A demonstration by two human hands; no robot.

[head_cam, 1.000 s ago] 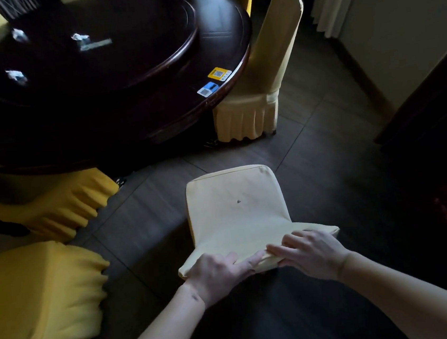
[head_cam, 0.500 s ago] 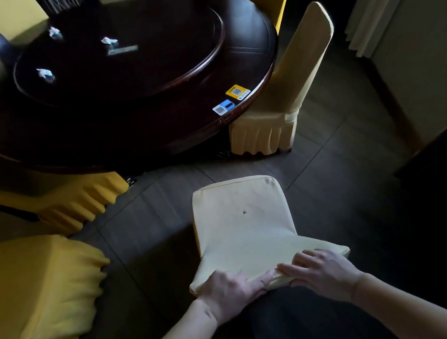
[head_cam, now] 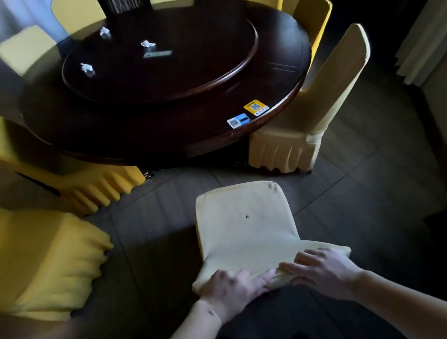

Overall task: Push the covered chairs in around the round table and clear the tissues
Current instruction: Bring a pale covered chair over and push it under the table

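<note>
A pale yellow covered chair stands on the dark floor in front of me, apart from the round dark table. My left hand and my right hand both grip the top edge of its backrest, side by side, fingers curled over the fabric. Three crumpled white tissues lie on the table's turntable: one at the left, one at the back, one near the middle.
Yellow covered chairs ring the table: one tucked in at the right, one at the left, another out at the near left. Two stickers sit on the table edge. A curtain hangs at the right.
The chair in my hands and my view have moved forward toward the table. More of the table and the far chairs has come into view. Both hands keep their grip.
</note>
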